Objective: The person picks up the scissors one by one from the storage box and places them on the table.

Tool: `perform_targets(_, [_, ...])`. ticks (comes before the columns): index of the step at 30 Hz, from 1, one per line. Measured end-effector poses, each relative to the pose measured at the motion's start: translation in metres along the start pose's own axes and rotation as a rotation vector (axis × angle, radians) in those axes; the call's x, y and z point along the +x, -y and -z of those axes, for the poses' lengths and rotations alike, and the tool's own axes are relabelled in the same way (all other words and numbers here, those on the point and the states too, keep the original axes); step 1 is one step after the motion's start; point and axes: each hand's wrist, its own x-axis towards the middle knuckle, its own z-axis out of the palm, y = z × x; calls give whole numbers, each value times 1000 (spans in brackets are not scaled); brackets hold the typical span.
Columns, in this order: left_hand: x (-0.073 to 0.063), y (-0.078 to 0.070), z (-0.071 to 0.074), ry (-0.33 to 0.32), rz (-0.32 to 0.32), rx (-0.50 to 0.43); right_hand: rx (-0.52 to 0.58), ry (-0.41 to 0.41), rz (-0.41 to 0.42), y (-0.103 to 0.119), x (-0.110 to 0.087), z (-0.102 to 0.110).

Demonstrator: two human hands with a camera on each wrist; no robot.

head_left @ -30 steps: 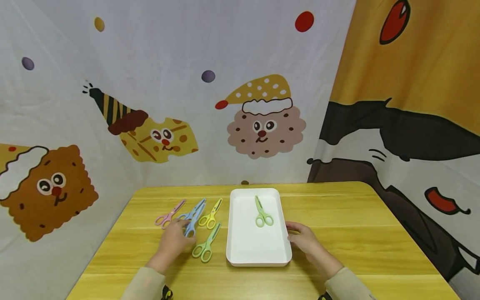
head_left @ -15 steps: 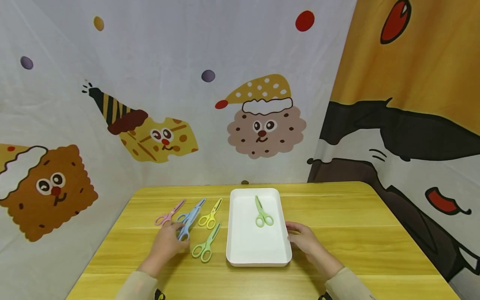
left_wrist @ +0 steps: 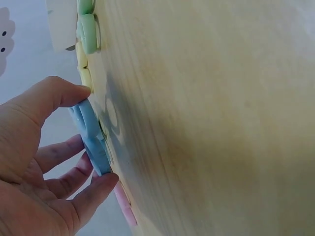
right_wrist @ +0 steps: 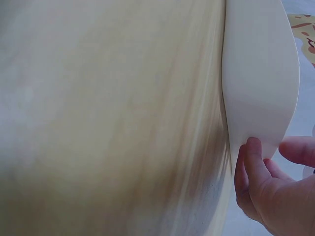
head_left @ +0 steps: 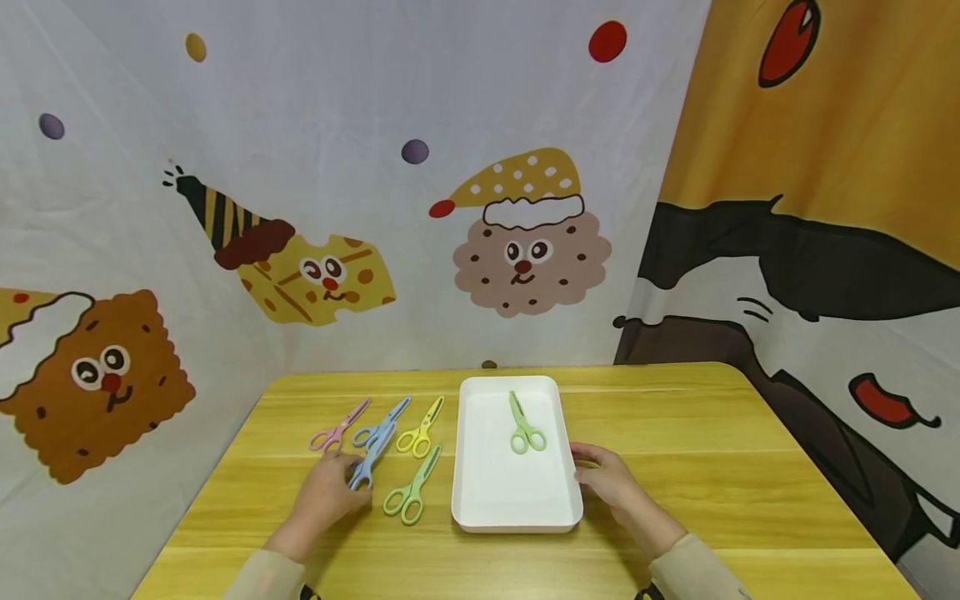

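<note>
My left hand (head_left: 325, 490) pinches a pair of blue scissors (head_left: 368, 469) by the handle end, thumb on one side and fingers on the other. In the left wrist view these blue scissors (left_wrist: 99, 156) cast a shadow on the table. Their blades overlap a second pair of blue scissors (head_left: 395, 415) lying behind. At the right wall of the white tray (head_left: 517, 500), my right hand (head_left: 609, 478) holds on. The right wrist view has the fingertips (right_wrist: 253, 143) against the tray's outer wall and the thumb at its rim. Green scissors (head_left: 522, 421) lie inside the tray.
Pink scissors (head_left: 344, 424) lie at the far left, and yellow scissors (head_left: 425, 426) stand between the blue pair and the tray. Closer to me are more green scissors (head_left: 417, 484). A wooden table (head_left: 690, 433) carries everything, with a printed cloth (head_left: 360, 83) behind.
My left hand has drawn back toward me and to the left, bringing its blue scissors away from the other blue pair. The right hand and the tray have stayed put.
</note>
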Motion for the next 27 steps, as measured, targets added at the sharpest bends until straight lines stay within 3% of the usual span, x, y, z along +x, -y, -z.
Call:
perform_targets(19, [-8, 9, -1, 83, 39, -36, 17, 21, -6, 1, 0, 0])
perform_targets(27, [-10, 11, -2, 67, 31, -39, 2, 21, -4, 0, 1, 0])
